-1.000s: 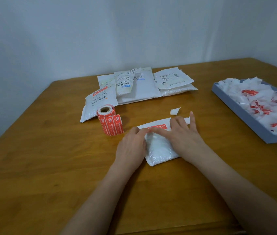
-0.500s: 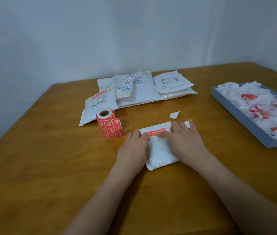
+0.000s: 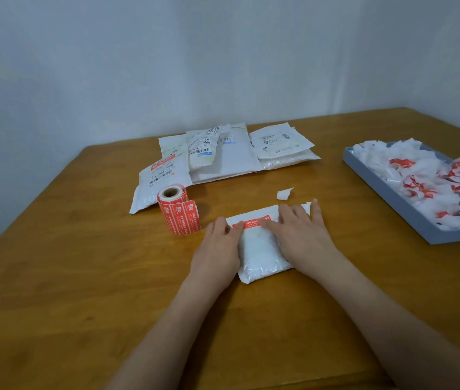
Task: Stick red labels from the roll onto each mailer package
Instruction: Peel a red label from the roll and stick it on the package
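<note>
i see both hands flat, fingers straight: left grip (image 3: 217,249) and right grip (image 3: 302,235) press a white padded plastic mailer (image 3: 259,251) on the wooden desk (image 3: 82,277). its narrow red paper label (image 3: 251,223) runs left-right along the far edge, beside the red label roll (image 3: 178,209).

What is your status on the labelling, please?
Both hands, left hand and right hand, flat, pressing red label onto mailer. Roll beside. Nothing obstructing.

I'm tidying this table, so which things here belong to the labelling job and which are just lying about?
For the job: label roll; white mailer with red label under both hands; mailer pile.

Lying about: paper scrap; grey tray of peeled backings.
</note>
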Demonstrator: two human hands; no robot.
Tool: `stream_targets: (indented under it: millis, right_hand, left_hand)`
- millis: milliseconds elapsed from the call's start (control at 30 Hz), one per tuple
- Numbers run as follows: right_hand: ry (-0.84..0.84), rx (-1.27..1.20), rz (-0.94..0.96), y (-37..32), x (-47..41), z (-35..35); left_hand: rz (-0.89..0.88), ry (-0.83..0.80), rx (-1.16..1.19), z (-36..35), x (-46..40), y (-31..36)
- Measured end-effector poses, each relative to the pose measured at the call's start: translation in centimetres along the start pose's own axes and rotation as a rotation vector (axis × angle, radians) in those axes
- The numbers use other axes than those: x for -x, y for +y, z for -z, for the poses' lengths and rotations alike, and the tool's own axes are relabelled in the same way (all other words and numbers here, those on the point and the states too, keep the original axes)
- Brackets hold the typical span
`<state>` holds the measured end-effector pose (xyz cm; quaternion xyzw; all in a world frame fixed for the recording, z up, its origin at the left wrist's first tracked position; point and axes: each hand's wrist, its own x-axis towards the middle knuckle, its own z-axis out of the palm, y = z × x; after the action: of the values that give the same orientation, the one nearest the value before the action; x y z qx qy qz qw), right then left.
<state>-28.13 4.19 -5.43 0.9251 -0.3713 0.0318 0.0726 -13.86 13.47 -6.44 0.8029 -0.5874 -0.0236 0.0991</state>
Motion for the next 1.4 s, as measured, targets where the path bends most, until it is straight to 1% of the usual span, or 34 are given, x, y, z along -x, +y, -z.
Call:
stream_targets:
  millis: [67, 167, 233, 267, 333, 400, 533, 600, 700, 833, 933, 1000, 1100, 1200, 1400]
  right_hand:
    - [0.020, 0.048, 0.001, 0.0, 0.0, 0.0]
    - [0.004, 0.032, -0.030, -0.1, -0.1, 0.4]
    - [0.018, -0.059, -0.048, -0.1, 0.1, 0.6]
    - [0.037, -0.153, -0.077, 0.0, 0.2, 0.8]
    - [0.092, -0.353, -0.173, 0.3, 0.8, 1.2]
    - [0.130, -0.426, -0.242, 0.5, 1.4, 1.4]
    - [0.017, -0.502, -0.300, 0.4, 2.2, 1.3]
    - [-0.007, -0.551, -0.303, 0.3, 2.3, 1.0]
    - [-0.014, -0.709, -0.329, 0.3, 2.2, 1.1]
    - [0.019, -1.002, -0.442, 0.8, 2.3, 1.9]
    - [0.099, -1.218, -0.496, 1.2, 2.5, 2.3]
    - [0.195, -1.279, -0.485, 1.4, 2.3, 2.6]
    - [0.313, -1.275, -0.470, 1.7, 1.8, 3.0]
    - [0.413, -1.279, -0.474, 2.0, 1.0, 3.4]
    - [0.450, -1.272, -0.501, 2.0, -0.2, 3.4]
  left_hand:
    - [0.038, -0.007, -0.055, 0.2, 0.1, 0.8]
    - [0.111, 0.028, -0.147, 0.7, 0.3, 1.9]
    - [0.135, 0.062, -0.160, 1.0, 0.5, 2.1]
    - [0.139, 0.080, -0.134, 1.1, 0.7, 2.0]
    - [0.170, 0.109, -0.026, 1.2, 1.1, 1.9]
    - [0.223, 0.155, 0.125, 1.3, 1.5, 1.9]
    - [0.260, 0.225, 0.513, 1.2, 2.0, 1.9]
    - [0.265, 0.231, 0.653, 1.3, 2.0, 2.1]
    - [0.277, 0.242, 0.795, 1.5, 1.9, 2.4]
    - [0.282, 0.282, 0.889, 1.9, 1.5, 2.7]
    - [0.255, 0.312, 0.901, 2.3, 1.2, 2.8]
    - [0.198, 0.353, 0.890, 2.6, 1.1, 2.8]
    - [0.127, 0.407, 0.817, 3.0, 0.9, 2.9]
    - [0.092, 0.440, 0.750, 3.4, 0.6, 2.9]
    - [0.103, 0.515, 0.695, 4.6, -0.1, 1.8]
